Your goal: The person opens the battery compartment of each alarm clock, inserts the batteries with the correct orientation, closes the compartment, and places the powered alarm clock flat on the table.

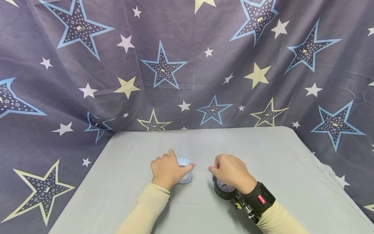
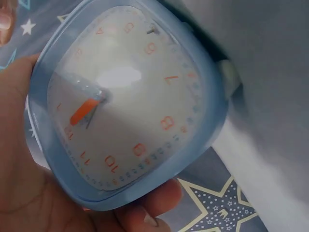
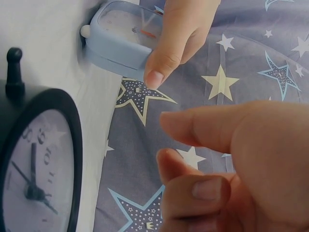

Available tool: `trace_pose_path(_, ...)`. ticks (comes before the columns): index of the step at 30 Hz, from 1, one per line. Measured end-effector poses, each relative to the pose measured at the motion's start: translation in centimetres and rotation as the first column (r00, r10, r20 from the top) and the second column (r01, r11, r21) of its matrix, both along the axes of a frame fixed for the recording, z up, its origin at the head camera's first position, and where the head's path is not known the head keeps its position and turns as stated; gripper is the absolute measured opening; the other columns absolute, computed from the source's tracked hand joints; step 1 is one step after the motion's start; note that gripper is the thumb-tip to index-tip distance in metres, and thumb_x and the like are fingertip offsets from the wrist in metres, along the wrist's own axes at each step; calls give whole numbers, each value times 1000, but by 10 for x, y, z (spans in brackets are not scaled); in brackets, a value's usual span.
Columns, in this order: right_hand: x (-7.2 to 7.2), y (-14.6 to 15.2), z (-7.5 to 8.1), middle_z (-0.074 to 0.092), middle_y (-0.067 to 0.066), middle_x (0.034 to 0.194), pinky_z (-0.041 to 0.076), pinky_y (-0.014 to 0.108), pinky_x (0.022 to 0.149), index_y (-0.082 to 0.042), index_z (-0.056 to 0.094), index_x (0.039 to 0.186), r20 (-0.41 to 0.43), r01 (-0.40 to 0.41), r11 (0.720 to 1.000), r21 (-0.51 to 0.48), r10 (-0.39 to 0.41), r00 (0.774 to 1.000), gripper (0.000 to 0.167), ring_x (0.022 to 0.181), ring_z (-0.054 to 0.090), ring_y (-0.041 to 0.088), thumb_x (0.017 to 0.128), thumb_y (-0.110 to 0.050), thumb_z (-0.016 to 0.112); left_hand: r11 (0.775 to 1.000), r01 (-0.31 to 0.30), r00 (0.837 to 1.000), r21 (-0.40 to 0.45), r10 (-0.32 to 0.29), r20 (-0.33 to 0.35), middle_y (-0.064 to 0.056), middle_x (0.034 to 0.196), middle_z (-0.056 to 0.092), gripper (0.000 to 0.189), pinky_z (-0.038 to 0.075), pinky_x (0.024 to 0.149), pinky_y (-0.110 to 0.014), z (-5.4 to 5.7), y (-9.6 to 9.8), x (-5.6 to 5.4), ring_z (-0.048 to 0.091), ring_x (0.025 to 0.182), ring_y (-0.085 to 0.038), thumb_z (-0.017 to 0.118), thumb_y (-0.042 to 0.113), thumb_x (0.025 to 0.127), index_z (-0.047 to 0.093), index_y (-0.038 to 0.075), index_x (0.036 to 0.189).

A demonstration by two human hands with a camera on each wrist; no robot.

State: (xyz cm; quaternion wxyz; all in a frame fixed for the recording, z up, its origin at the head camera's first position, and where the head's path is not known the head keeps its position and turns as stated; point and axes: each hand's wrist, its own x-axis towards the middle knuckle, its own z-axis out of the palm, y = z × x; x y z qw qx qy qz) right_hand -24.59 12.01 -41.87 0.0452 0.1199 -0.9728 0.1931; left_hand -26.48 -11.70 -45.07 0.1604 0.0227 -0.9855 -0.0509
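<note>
A blue rounded-square alarm clock (image 2: 203, 63) with orange numerals stands on the table on pale knob-like feet. My left hand (image 1: 166, 171) holds it from the side, fingers curled along its far edge and thumb by the top; in the right wrist view that thumb (image 3: 164, 67) reaches over the casing. To the right, a round black alarm clock (image 1: 224, 195) stands partly hidden beneath my right hand (image 1: 233, 170). That hand holds nothing: in the right wrist view its fingers (image 3: 193, 191) are loosely bent, with a gap between thumb and forefinger, apart from the black clock's rim.
A pale grey cloth covers the table (image 1: 131, 156), its far edge meeting a dark curtain (image 1: 187, 87) printed with stars. Around my right wrist is a black strap (image 1: 260, 198) with a small device attached, close to the black clock.
</note>
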Motion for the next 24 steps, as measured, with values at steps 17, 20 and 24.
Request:
trace_pose_path(17,1,1,3,54,-5,61,37,33,50,-23,57,68,33,10,1000,-9,-10,999,38,56,51,16,92,-48,72,995,5,1000,-96,-2,22,-13,78,60,100,46,65,-48,-2,2,3,59,71,-34,38,100,74,63,6,101)
trace_pose_path(20,2,4,6,54,-5,60,37,33,49,-22,56,68,38,10,1000,-14,-9,999,39,55,50,16,92,-48,71,995,4,1000,-96,-2,22,-14,79,61,102,45,66,-48,-2,2,3,59,71,-34,34,100,75,64,6,103)
trace_pose_path(24,3,10,9,53,-3,60,37,33,49,-21,56,69,39,10,1000,-19,-9,999,39,54,50,17,93,-48,71,997,7,1000,-71,-6,18,-16,80,63,104,45,64,-49,-3,2,2,60,71,-34,28,99,78,65,6,104)
